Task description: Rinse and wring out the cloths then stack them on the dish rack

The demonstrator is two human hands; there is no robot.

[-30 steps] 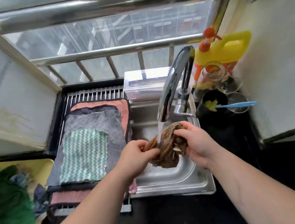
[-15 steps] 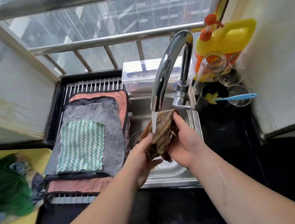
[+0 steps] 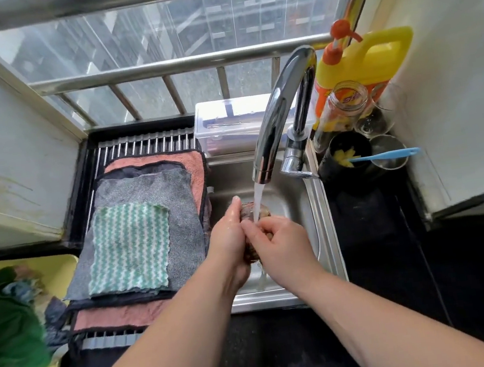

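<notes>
A brown cloth (image 3: 248, 210) is bunched between my two hands over the steel sink (image 3: 321, 234), under water running from the chrome tap (image 3: 280, 111). My left hand (image 3: 230, 233) presses it from the left, fingers upright. My right hand (image 3: 278, 241) curls over it from the right; most of the cloth is hidden between them. On the dish rack (image 3: 144, 142) to the left lies a stack: a green-and-white wavy cloth (image 3: 129, 247) on a grey cloth (image 3: 175, 197) on a pink cloth (image 3: 192, 162).
A yellow tray (image 3: 62, 266) at far left holds a green cloth (image 3: 5, 328) and other crumpled cloths. A clear plastic box (image 3: 227, 121) stands behind the sink. A yellow detergent jug (image 3: 368, 58), a jar, glasses and a blue-handled tool (image 3: 389, 154) crowd the right counter.
My hands have closed in together around the brown cloth and lowered it under the stream; it is now squeezed into a small bunch where earlier it hung longer and twisted.
</notes>
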